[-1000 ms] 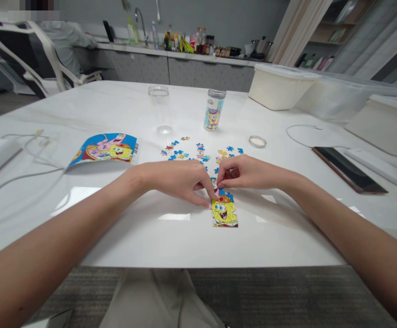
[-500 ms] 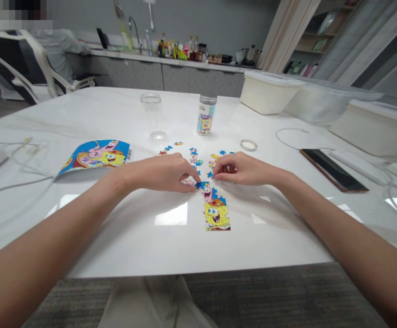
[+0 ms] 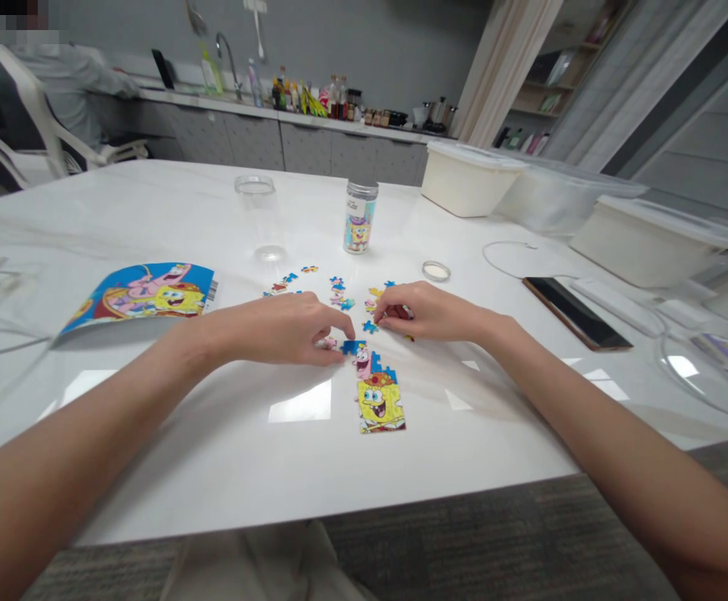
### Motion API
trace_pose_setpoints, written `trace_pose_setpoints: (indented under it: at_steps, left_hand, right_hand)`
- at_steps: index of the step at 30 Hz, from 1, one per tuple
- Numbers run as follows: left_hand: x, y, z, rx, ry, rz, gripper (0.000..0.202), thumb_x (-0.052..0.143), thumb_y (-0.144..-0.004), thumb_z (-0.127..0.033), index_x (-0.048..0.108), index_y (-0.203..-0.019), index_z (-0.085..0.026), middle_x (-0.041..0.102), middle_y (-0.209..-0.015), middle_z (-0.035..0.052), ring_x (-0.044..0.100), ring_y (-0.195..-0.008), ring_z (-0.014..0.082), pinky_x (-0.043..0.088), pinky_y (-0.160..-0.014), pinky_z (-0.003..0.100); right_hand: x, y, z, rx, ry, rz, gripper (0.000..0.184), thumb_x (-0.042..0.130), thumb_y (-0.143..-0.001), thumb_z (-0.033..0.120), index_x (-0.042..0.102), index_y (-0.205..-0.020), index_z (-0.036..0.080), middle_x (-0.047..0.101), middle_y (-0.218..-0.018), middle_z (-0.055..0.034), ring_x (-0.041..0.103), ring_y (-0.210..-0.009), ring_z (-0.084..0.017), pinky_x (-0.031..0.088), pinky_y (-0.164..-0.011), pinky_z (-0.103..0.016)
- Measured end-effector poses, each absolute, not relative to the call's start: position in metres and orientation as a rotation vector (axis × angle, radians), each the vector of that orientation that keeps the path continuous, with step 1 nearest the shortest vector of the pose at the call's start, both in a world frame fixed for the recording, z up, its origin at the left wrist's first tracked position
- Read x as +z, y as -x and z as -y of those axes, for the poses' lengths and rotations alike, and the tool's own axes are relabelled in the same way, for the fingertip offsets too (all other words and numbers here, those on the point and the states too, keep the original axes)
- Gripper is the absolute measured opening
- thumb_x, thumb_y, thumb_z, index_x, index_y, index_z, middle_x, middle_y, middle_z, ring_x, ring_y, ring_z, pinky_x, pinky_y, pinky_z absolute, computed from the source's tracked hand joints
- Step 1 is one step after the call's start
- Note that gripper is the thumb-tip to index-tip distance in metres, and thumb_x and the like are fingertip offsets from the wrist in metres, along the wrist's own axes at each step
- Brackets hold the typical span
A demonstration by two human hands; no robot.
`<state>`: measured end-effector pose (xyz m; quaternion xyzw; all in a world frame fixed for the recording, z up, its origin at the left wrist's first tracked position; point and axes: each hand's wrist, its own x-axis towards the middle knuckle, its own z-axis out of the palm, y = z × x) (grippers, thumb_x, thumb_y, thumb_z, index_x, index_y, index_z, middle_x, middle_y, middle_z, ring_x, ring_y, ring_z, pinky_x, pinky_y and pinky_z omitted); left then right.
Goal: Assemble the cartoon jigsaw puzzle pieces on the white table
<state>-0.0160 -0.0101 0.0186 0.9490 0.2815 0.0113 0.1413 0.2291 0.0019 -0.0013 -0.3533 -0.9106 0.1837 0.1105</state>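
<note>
A partly joined cartoon jigsaw puzzle [image 3: 380, 402] lies flat near the table's front edge, with yellow and pink characters on it. At its upper left corner is a blue puzzle piece [image 3: 354, 346], gripped between the thumb and index finger of my left hand [image 3: 305, 330]. Just above, my right hand [image 3: 417, 310] has its fingers pinched at the edge of another blue piece [image 3: 370, 327]. Loose puzzle pieces [image 3: 337, 288] lie beyond and between my hands, some partly hidden by them.
A curved picture sheet [image 3: 144, 292] lies at left. Behind the pieces stand a clear jar [image 3: 257, 217] and a printed canister [image 3: 360, 219], with a round lid [image 3: 436, 270] nearby. A phone [image 3: 573, 313], cables and storage boxes [image 3: 470, 179] occupy the right side. A person [image 3: 67, 88] sits at back left.
The view has turned slightly, so everything appears shifted to the left. Both hands stay in nearly the same places relative to the puzzle and its pieces.
</note>
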Motion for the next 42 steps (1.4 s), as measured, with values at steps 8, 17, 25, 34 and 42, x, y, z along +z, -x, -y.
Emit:
trace_pose_setpoints:
  at_steps: [8,17,25,34,42]
  left_hand:
    - [0.02,0.014,0.014,-0.053,-2.746,-0.87,0.032,0.055,-0.086,-0.034,0.067,-0.114,-0.023,0.059,-0.055,-0.0039,0.052,-0.05,0.0106,0.034,-0.055,0.022]
    - [0.014,0.016,0.012,-0.087,-2.777,-0.958,0.035,0.055,-0.084,-0.041,0.067,-0.113,-0.025,0.065,-0.066,0.0007,0.057,-0.057,0.0136,0.035,-0.057,0.025]
    - [0.015,0.018,0.014,-0.073,-2.835,-0.963,0.034,0.054,-0.084,-0.043,0.063,-0.111,-0.025,0.064,-0.067,0.0012,0.058,-0.058,0.0152,0.037,-0.058,0.026]
    - [0.027,0.043,0.0,-0.325,-3.016,-1.334,0.03,0.046,-0.086,-0.035,0.062,-0.105,-0.017,0.066,-0.075,0.0096,0.062,-0.062,0.0228,0.041,-0.06,0.032]
    - [0.021,0.054,-0.014,-0.549,-2.868,-1.624,0.03,0.04,-0.088,-0.027,0.067,-0.097,-0.017,0.068,-0.075,0.0137,0.066,-0.068,0.0271,0.043,-0.062,0.036]
  right_hand:
    - [-0.002,-0.231,-0.002,0.524,1.044,2.676,0.014,0.054,-0.085,0.019,0.065,-0.094,0.017,0.063,-0.074,-0.0006,0.051,-0.062,-0.01,0.036,-0.06,-0.023]
    - [-0.004,-0.231,-0.002,0.558,1.046,2.668,0.012,0.054,-0.086,0.022,0.064,-0.091,0.017,0.063,-0.075,-0.0007,0.052,-0.063,-0.01,0.036,-0.059,-0.023]
    - [-0.003,-0.233,-0.004,0.394,1.123,2.663,0.02,0.052,-0.089,0.026,0.066,-0.101,0.018,0.062,-0.073,-0.0005,0.053,-0.063,-0.011,0.037,-0.062,-0.024]
    - [-0.004,-0.251,-0.019,-0.122,1.738,2.18,0.022,0.048,-0.085,0.02,0.069,-0.091,0.017,0.068,-0.086,-0.0066,0.058,-0.075,-0.018,0.038,-0.066,-0.028]
    - [-0.012,-0.256,-0.023,0.011,1.837,2.247,0.02,0.05,-0.084,0.021,0.069,-0.09,0.018,0.068,-0.091,-0.0068,0.06,-0.079,-0.019,0.041,-0.068,-0.028]
